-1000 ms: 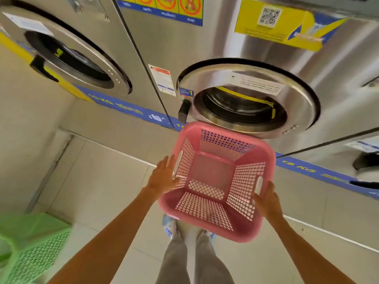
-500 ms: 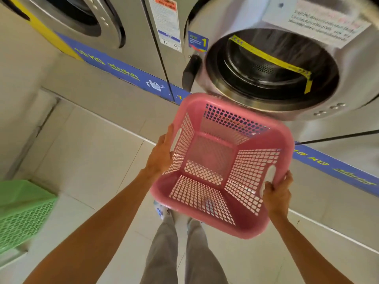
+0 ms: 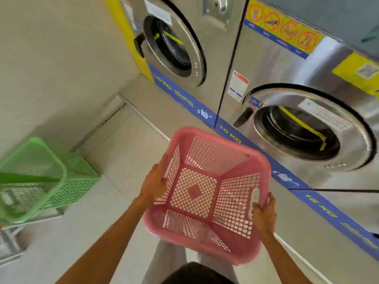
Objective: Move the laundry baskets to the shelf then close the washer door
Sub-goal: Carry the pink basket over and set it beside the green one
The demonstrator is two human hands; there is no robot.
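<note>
**Basket in transit, snag and slip risks ahead**

Basket, pink (image 3: 207,193), empty, carried at belly height, 6 o'clock of the view, tilted slightly toward 7 o'clock. Left hand (image 3: 154,184) flat against the left wall beside the handle slot, fingers apparently wrapped over the rim. Right hand (image 3: 263,214) closed on the right handle cut-out, thumb on top. Both holding the basket; neither hand free.

Risk near: left grip looks more like a press than a hook; could slip if swung fast. Light plastic, likely flexes and twists under a one-sided hold.

At 9 o'clock: green basket (image 3: 39,179) on its side, apparently on a low white shelf (image 3: 30,220), mouth facing out. Risk: pink basket bumped into it, or set on the shelf edge and tipped off; little room visible. Shelf extent cut off by the frame, cannot tell.

At 2 o'clock: near washer's door (image 3: 311,128), whether latched or ajar unclear; black handle (image 3: 243,117) juts out, a catch point for the basket rim on the turn. Farther, 12 o'clock: second washer (image 3: 174,46), well apart, no hazard.
</note>
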